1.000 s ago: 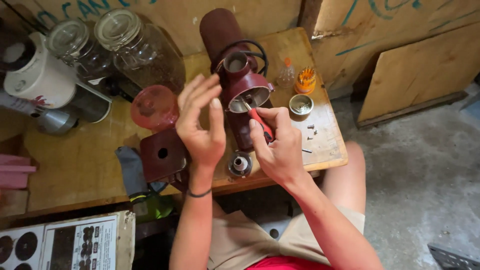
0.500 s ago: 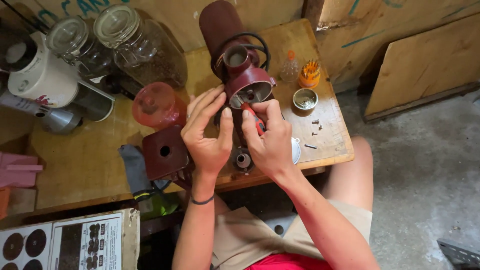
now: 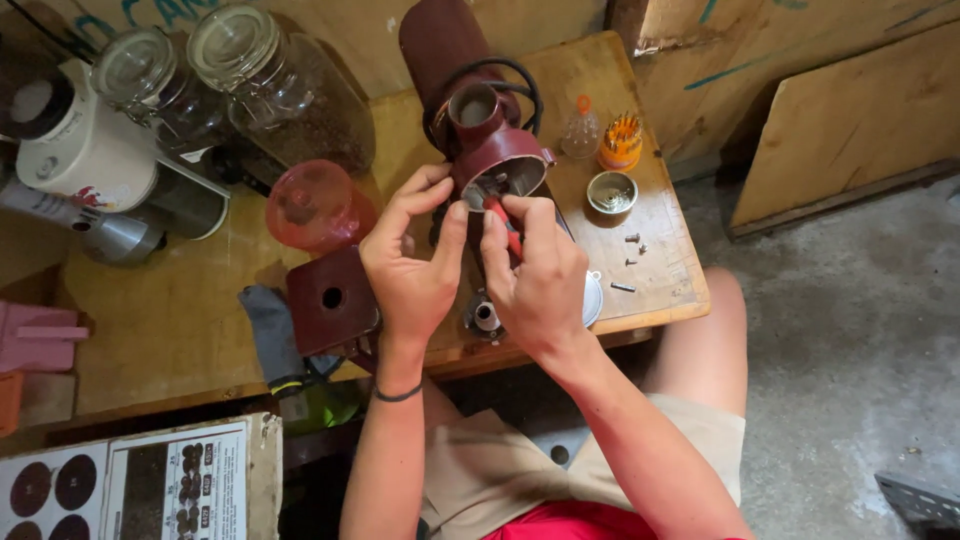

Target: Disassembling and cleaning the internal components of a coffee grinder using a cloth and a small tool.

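A dark red grinder machine (image 3: 480,130) lies on the wooden table (image 3: 160,330), its round open mouth facing me. My right hand (image 3: 535,275) grips a red-handled screwdriver (image 3: 505,222) whose tip points into that mouth. My left hand (image 3: 410,265) rests against the left side of the mouth, thumb and fingers at its rim. A round metal part (image 3: 485,315) sits on the table between my wrists. A dark red square cover with a hole (image 3: 330,300) lies to the left of my left hand.
Two glass jars (image 3: 250,75) and a white appliance (image 3: 75,150) stand at the back left. A pink translucent hopper (image 3: 310,205) sits by the cover. A small metal cup (image 3: 612,192), loose screws (image 3: 630,250) and an orange bit holder (image 3: 622,140) are right. Wooden boards lean beyond.
Both hands have come together at the grinder's mouth. The left hand, raised and open earlier, has lowered onto the rim, and the screwdriver tip has gone into the opening.
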